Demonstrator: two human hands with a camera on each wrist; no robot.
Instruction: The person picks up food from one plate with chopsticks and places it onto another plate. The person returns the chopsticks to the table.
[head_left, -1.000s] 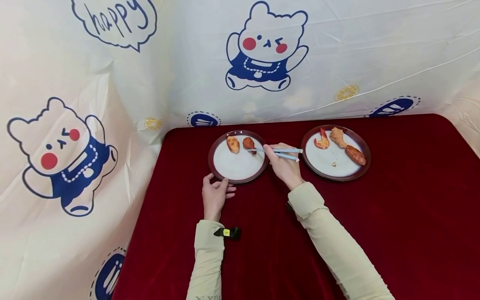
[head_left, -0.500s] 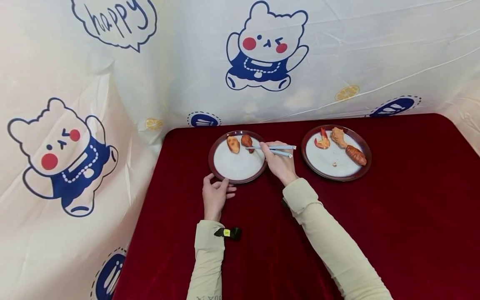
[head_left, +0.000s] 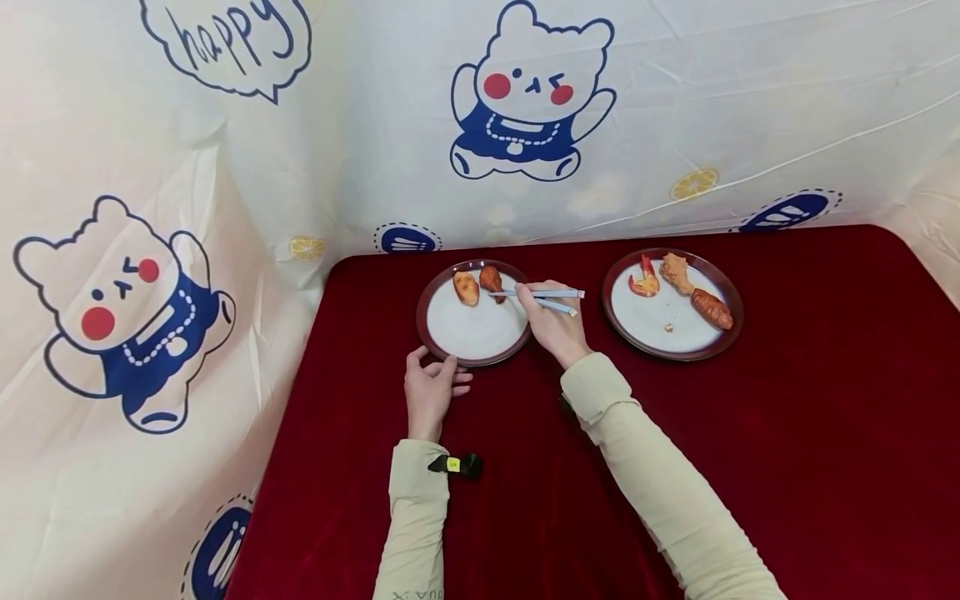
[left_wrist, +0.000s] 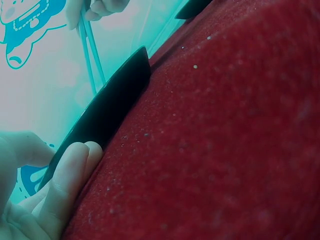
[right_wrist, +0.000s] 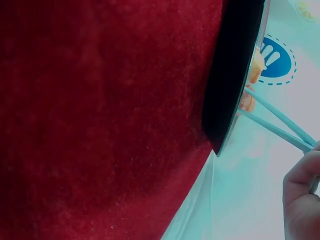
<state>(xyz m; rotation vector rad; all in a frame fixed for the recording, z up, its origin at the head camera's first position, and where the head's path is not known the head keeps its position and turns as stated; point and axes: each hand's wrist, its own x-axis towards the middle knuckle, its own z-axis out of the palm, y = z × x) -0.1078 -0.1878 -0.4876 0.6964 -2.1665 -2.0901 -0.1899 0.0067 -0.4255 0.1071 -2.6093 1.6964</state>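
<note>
Chopsticks point(head_left: 561, 293) pinched between the fingers of the right hand point(head_left: 558, 323), tips at the drumstick point(head_left: 491, 279) on the far part of the left plate point(head_left: 476, 333). In the right wrist view, tips slightly apart, one to each side of the drumstick; impossible to tell whether gripped or merely flanked. Fingers of the left hand point(head_left: 429, 395) holding the near rim of the same plate. Just beside the drumstick: a yellow-brown patty point(head_left: 466, 288). On the right plate point(head_left: 636, 320): a red shrimp point(head_left: 644, 279), a fried chicken leg point(head_left: 677, 274) and a brown sausage point(head_left: 711, 309).

Step in hand, by judgement: most likely setting down the drumstick beside the patty. For the next move, check that the drumstick lies stable, spread the tips, then lift straight clear without dragging. Brace the rim throughout to prevent sliding.
</note>
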